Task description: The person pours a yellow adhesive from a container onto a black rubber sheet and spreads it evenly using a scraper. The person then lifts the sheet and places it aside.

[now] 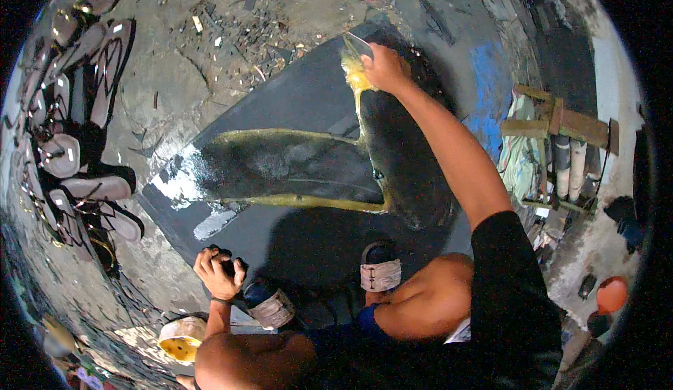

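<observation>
A large black sheet (270, 106) lies on the floor in front of me. Yellow glue (298, 203) runs over it in streaks around a dark, wet-looking area. At the sheet's far edge, my right hand (384, 67) is closed on a thin, flat spreader (357, 40). A thick yellow blob (355, 74) sits beside that hand, trailing a strand back toward the middle. My left hand (219, 272) hovers near the sheet's near-left edge with curled fingers; something dark shows at them, but I cannot make out what. A pale smear (217, 220) marks the sheet close by.
Several sandals (98, 189) are heaped at the left. A white tub (184, 328) with yellow glue stands by my left knee. Small scraps (263, 36) litter the far floor. A wooden stool-like frame (554, 125) stands at right, near an orange round object (612, 294). My sandalled feet (381, 275) are close to the sheet.
</observation>
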A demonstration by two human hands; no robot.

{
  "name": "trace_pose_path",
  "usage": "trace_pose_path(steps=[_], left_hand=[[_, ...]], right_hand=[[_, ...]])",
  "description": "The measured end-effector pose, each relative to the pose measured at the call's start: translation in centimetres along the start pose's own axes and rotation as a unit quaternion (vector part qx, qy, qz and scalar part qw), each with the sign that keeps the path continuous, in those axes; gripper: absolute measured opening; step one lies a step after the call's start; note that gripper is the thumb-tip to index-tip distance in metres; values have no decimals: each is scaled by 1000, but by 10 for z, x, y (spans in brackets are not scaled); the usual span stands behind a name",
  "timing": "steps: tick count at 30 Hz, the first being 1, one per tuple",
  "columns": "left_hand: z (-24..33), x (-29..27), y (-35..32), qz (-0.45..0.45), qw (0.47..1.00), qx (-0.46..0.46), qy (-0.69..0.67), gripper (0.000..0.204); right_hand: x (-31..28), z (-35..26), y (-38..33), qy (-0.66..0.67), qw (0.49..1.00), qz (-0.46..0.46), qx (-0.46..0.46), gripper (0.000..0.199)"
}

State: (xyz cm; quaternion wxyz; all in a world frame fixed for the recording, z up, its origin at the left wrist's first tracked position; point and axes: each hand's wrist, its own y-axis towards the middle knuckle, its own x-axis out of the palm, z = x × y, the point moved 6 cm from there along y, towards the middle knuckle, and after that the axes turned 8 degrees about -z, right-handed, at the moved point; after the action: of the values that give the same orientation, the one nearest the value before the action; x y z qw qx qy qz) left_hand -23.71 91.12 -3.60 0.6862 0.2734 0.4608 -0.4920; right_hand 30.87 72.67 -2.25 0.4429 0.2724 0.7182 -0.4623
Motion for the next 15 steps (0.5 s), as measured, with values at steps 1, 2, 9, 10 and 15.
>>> trace_pose_path(steps=[1,2,9,10,15], left_hand=[[2,-1,3,-4,1000,2,2,26],[3,0,4,-6,1000,-1,0,26],[2,-1,5,-15,1000,-12,-7,27],[1,-1,4,-18,1000,-21,-8,26],[-1,-8,6,17,999,-6,-33,26]], right_hand=[[1,1,-12,-4,1000,-1,5,34],[2,-1,-17,-7,1000,-1,9,33],[32,-96,-45,13,997,-17,-72,34],[38,-113,-51,21,996,-12,-91,33],[70,-191,-89,35,988,-23,-151,28]])
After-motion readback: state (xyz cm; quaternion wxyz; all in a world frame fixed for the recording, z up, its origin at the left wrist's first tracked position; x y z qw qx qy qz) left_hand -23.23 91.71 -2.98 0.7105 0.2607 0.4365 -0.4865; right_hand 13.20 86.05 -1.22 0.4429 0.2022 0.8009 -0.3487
